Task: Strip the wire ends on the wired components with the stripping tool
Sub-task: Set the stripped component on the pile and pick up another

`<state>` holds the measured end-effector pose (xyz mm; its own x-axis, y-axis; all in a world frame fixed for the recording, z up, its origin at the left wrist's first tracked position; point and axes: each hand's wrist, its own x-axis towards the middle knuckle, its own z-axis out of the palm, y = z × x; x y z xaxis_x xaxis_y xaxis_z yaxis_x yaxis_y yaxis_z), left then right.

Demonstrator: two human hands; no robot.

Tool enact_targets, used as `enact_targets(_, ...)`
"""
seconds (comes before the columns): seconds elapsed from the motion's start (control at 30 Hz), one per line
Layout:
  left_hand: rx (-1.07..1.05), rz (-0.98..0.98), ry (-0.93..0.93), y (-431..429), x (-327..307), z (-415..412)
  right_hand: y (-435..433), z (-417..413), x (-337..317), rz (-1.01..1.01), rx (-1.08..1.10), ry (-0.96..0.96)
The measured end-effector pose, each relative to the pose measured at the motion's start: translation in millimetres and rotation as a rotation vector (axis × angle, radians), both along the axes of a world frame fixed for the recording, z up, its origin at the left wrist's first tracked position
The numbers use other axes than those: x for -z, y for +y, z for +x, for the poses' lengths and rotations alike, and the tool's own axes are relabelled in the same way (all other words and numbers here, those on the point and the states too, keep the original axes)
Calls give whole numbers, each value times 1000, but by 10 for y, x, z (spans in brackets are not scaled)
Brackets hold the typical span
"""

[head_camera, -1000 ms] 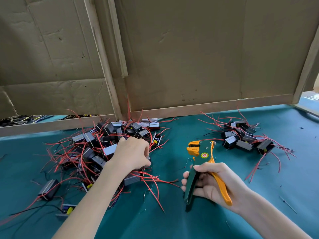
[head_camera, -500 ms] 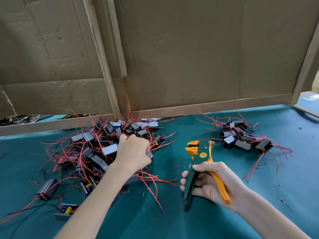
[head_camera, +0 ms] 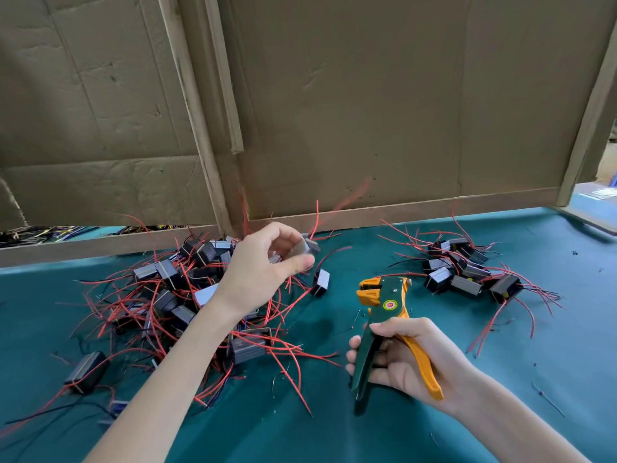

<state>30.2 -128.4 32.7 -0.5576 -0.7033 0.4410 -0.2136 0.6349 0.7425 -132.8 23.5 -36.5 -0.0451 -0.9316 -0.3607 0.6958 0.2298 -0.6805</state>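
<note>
Your right hand (head_camera: 399,364) grips green-and-orange hand-held stripping tool (head_camera: 389,305): fingers curled round both handles, orange head pointing away from you, handle ends low over teal cloth surface (head_camera: 367,432). Left of tool, farther back: your left hand (head_camera: 260,272) holds small grey block component with red wire leads (head_camera: 310,246) off surface, pinched between thumb and fingertips; component blurred. Large tangled heap of dark block components with red wires (head_camera: 173,292) lies left of tool. Smaller heap (head_camera: 467,272) right of tool, farther back. Brown cardboard wall (head_camera: 384,111) behind tool.

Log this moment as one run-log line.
left hand: holds component above big pile | right hand: grips stripping tool, no wire in it | stripping: not begun
</note>
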Motion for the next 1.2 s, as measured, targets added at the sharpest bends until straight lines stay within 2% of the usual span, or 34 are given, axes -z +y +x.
enact_targets(0.2,-126,-462,-393,-42,202,-29,4,-12,-11,3,2,19)
enact_targets(0.37,-106,-574,-375,-78,286,4,-2,-47,-3,-6,18,20)
enact_targets(0.57,50,-459,-501,-115,377,2,-16,-113,11,-10,56,12)
enact_targets(0.77,2,-284,-467,-165,453,13,-13,-178,4,-45,106,9)
enact_targets(0.97,-62,-321,-477,-209,519,30,-19,-194,14,-47,108,10)
enact_targets(1.1,-49,-283,-334,-222,550,6,-18,-195,11,-38,106,13)
enact_targets(1.2,-166,-276,-189,-182,509,-5,-10,-189,-9,-44,109,7)
